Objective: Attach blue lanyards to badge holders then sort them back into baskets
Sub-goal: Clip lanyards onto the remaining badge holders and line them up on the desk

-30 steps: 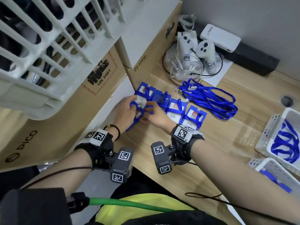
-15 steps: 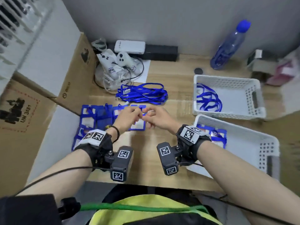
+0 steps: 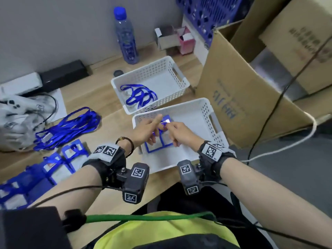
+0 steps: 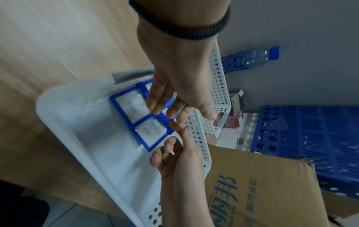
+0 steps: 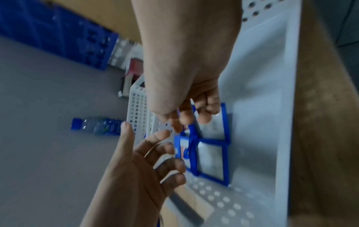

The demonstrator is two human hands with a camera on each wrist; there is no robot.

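**Over near basket: badge holder going in**

Centre of the head frame, both hands meet above the near basket [image 3: 206,112]. Left hand [image 3: 146,130] has fingers spread and mostly straight, seemingly touching nothing; can't confirm contact. Right hand [image 3: 177,131] has fingertips curled, pinching the lanyard [image 5: 191,138] loop on the badge holder [image 3: 166,121] hanging just over the basket floor. Two more holders [image 4: 141,118] lie flat side by side under the hands. Far basket [image 3: 177,72], above it in frame, has loose lanyards [image 3: 140,96]. More lanyards [image 3: 66,126] pile at mid left on the worktop [image 3: 100,97]; unsorted holders [image 3: 53,164] at lower left.

Handling, as judged: holder is light, thin, stiff-framed with a slick clear window; best pinched at the frame edge or top slot. Lanyard is soft, limp and tangles; take it near the clip, otherwise the holder swings.
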